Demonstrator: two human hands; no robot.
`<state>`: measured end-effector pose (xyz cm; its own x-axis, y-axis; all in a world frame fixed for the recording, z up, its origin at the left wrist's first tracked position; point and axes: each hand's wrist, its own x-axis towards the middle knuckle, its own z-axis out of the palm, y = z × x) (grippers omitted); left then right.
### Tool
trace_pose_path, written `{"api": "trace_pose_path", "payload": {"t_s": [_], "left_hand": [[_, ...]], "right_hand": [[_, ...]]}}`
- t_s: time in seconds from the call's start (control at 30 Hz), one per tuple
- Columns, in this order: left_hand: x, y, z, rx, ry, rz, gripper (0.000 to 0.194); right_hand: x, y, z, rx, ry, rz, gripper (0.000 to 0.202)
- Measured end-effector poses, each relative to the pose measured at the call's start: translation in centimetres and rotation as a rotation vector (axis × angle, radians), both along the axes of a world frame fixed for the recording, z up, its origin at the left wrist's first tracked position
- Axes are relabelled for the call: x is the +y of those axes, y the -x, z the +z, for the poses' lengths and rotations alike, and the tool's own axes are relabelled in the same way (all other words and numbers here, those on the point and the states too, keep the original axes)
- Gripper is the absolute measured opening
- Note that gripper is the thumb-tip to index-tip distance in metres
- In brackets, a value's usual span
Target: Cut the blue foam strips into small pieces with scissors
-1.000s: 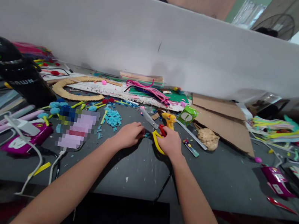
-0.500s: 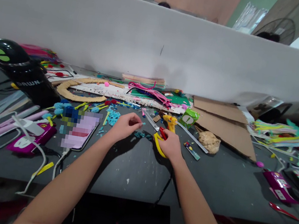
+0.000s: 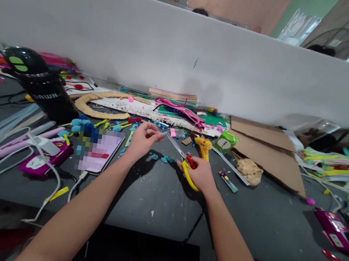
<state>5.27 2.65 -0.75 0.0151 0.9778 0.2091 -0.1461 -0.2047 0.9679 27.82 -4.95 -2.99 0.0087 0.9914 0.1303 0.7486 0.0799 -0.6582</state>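
My left hand (image 3: pixel 145 139) pinches a small light-blue piece (image 3: pixel 164 133) between thumb and fingertips. Wrapped in the handles of the scissors (image 3: pixel 181 152), my right hand (image 3: pixel 200 172) holds them with the blades pointing up and left, their tips near the blue piece. The handles are red and yellow. Dark teal scraps (image 3: pixel 165 159) lie on the grey table (image 3: pixel 150 201) between my hands. A yellow glue gun (image 3: pixel 204 146) rests just beyond my right hand.
A black bottle (image 3: pixel 47 88), a phone (image 3: pixel 104 152) and white cables stand or lie at the left. Cardboard (image 3: pixel 270 152), a tan ball (image 3: pixel 249 171) and a green box (image 3: pixel 225 142) are at the right. A white partition (image 3: pixel 161 49) rises behind.
The view has shifted slightly, so most things sit further right. My left hand has moved a little up and left relative to the table, still pinching the blue piece. The scissors remain in my right hand.
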Motion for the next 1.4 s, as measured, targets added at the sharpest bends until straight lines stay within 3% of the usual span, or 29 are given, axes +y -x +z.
{"api": "trace_pose_path", "payload": {"t_s": [0.37,0.7,1.13,1.4], "left_hand": [[-0.3,-0.2,0.0,0.036,-0.027,-0.045,0.041],[-0.7,-0.1,0.6,0.164,-0.072,-0.067,0.033],[-0.7,-0.6,0.0,0.341,-0.106,-0.09,0.031],[-0.5,-1.1,-0.3,0.263,-0.113,-0.081,0.031]], "right_hand": [[0.0,-0.1,0.2,-0.046,0.012,0.019,0.039],[-0.7,0.1,1.4,-0.28,0.084,-0.026,0.034],[-0.3,0.3,-0.1,-0.162,0.033,0.088,0.033],[-0.1,0.1,-0.7,-0.086,0.028,0.123,0.034]]}}
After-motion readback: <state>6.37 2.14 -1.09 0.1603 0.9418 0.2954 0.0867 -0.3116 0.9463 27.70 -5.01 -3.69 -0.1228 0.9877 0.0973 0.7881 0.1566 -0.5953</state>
